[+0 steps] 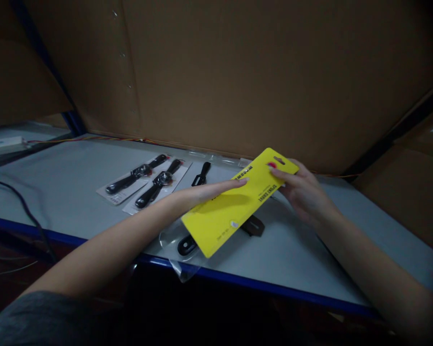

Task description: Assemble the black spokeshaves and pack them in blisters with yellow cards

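A yellow backing card (238, 211), printed with upside-down text that appears to read "spoke shave", is held tilted above the front of the table. My right hand (299, 185) grips its upper right end, thumb on the face and fingers behind. Stretched out flat, my left hand (212, 191) lies across the card's left part, seen edge-on. Below the card, a black-handled tool (186, 245) shows partly, in or beside clear plastic packaging (182, 269); the card hides its middle. Another black tool (203, 173) lies behind my left hand.
Two packaged black spokeshaves (142, 170) (162, 179) lie on cards at the left of the grey table (57, 192). A cardboard wall (238, 72) rises behind. Thin wires (104, 139) run along the back edge, and a dark cable (25, 206) hangs at left.
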`<state>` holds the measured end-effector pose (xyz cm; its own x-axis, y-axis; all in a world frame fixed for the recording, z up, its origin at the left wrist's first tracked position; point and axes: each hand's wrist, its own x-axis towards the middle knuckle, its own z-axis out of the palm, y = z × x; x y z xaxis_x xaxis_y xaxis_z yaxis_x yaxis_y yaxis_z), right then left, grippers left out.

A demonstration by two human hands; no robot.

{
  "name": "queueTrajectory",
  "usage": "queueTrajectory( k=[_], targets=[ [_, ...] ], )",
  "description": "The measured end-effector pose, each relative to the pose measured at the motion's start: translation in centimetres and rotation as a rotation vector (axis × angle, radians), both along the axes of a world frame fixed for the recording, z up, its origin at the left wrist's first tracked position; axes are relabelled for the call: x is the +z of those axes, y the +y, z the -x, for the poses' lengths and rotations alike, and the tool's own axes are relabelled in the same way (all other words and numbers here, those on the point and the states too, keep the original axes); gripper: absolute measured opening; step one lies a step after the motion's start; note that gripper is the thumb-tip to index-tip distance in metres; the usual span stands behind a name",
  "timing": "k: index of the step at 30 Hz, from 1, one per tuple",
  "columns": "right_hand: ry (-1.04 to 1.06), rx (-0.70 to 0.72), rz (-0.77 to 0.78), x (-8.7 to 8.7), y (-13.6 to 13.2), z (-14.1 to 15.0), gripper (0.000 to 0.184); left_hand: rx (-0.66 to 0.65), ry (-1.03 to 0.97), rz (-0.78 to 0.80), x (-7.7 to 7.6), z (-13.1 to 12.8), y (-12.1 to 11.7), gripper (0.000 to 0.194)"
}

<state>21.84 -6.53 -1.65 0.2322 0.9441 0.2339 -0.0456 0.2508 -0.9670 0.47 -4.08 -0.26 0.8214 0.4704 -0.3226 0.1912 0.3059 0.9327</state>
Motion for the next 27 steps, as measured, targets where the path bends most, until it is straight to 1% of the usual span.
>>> queueTrajectory(
  k=[3, 4, 6, 8, 9, 10, 12, 13, 14, 16, 18, 21, 23, 24, 26, 27],
  targets=[
    [-0.036, 0.063, 0.062, -0.3, -0.9, 1.7, 0.027, 0.067, 0.005, 0.064, 0.2, 0.1, -0.2, 0.064],
    [-0.045, 0.071, 0.063, -0.4, -1.0, 1.9, 0.03, 0.065, 0.015, 0.072, 0.2, 0.1, -0.2, 0.062],
    [-0.072, 0.076, 0.026, -0.5, -0.9, 1.8, 0.042, 0.043, 0.03, 0.084, 0.2, 0.0, -0.2, 0.058],
    [-0.127, 0.06, -0.042, -0.6, -0.5, 1.4, 0.056, 0.016, 0.033, 0.093, 0.1, -0.1, -0.1, 0.055],
    [-0.169, 0.052, -0.066, -0.6, -0.3, 1.1, 0.057, 0.003, 0.032, 0.094, 0.1, -0.2, -0.1, 0.053],
    [-0.214, 0.049, -0.079, -0.7, -0.2, 1.0, 0.053, -0.007, 0.031, 0.091, 0.1, -0.3, -0.1, 0.052],
    [-0.294, 0.062, -0.091, -0.8, -0.2, 0.9, 0.038, -0.006, 0.028, 0.075, 0.0, -0.5, 0.0, 0.051],
    [-0.322, 0.075, -0.1, -0.8, -0.3, 1.1, 0.034, 0.004, 0.026, 0.066, 0.0, -0.5, 0.0, 0.05],
    [-0.334, 0.084, -0.116, -0.8, -0.5, 1.3, 0.034, 0.015, 0.023, 0.057, 0.0, -0.5, 0.1, 0.05],
    [-0.314, 0.098, -0.142, -0.7, -0.9, 1.8, 0.045, 0.03, 0.021, 0.045, 0.0, -0.5, 0.2, 0.049],
    [-0.243, 0.127, -0.131, -0.4, -1.2, 2.1, 0.054, 0.022, 0.032, 0.033, -0.2, -0.3, 0.4, 0.049],
    [-0.13, 0.17, -0.085, 0.3, -1.3, 2.0, 0.055, -0.009, 0.072, 0.007, -0.5, 0.0, 0.8, 0.049],
    [-0.103, 0.182, -0.069, 0.7, -1.2, 1.6, 0.054, -0.031, 0.104, -0.031, -0.4, 0.2, 0.9, 0.05],
    [-0.102, 0.173, -0.073, 0.9, -1.1, 1.3, 0.053, -0.032, 0.12, -0.066, -0.1, 0.3, 1.0, 0.05],
    [-0.104, 0.114, -0.102, 1.2, -0.8, 0.5, 0.052, -0.005, 0.157, -0.194, 1.1, 0.7, 0.8, 0.05],
    [-0.106, 0.07, -0.117, 1.3, -0.6, 0.0, 0.05, 0.026, 0.191, -0.294, 2.0, 1.0, 0.6, 0.049]
  ],
)
